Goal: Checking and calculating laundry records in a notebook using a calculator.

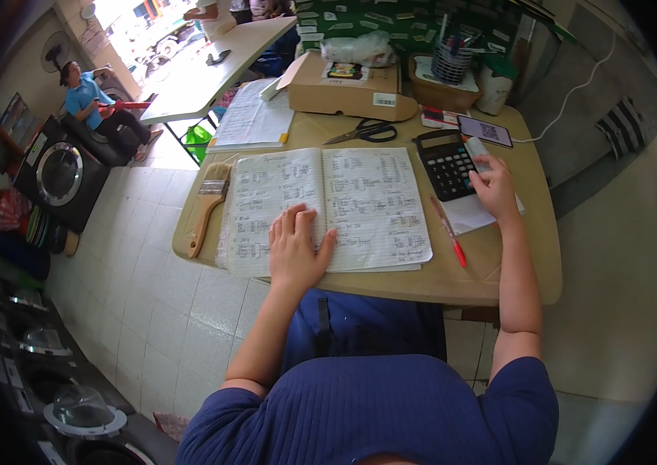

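Observation:
My left hand [296, 249] lies flat with fingers spread on an open spiral notebook [381, 198], whose lined pages are full of handwriting. Over the lower right keys of a black calculator [443, 166] rests my right hand [497, 190]; its fingers are bent and apart, and it grips nothing. A small white object [476, 146] stands by those fingertips, its kind unclear. Beneath the right wrist is some white paper [468, 218]. Between it and the notebook lies a red pen [453, 240]. A wooden-handled paintbrush [207, 208] lies along the notebook's left edge.
Behind the notebook are black-handled scissors [367, 133], a cardboard box [344, 91] and stacked papers [251, 116]. A phone [485, 131] on a white cable lies past the calculator, near a pen holder [452, 63]. Washing machines [60, 172] line the left; a person [90, 105] sits there.

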A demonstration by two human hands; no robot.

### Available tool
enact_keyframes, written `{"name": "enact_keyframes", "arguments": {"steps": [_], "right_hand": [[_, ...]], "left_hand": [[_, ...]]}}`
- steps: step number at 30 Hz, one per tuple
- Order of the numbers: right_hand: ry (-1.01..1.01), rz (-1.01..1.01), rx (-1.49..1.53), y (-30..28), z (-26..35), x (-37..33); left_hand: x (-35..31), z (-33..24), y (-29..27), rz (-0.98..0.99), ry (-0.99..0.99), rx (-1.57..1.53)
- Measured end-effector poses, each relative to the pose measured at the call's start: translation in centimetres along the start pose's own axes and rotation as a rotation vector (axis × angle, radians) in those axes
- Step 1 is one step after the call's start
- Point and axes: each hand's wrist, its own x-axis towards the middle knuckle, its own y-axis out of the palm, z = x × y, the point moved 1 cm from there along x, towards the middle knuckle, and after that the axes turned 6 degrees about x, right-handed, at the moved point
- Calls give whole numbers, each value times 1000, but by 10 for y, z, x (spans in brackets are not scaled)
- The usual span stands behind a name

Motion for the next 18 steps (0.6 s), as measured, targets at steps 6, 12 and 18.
{"name": "enact_keyframes", "arguments": {"steps": [6, 12, 18], "right_hand": [[205, 137, 99, 2, 24, 0], [123, 128, 58, 11, 10, 2], [130, 125, 127, 11, 6, -3]], "left_hand": [[-13, -1, -1, -73, -1, -19], [-21, -3, -3, -113, 31, -3], [-20, -3, -1, -108, 39, -29]]}}
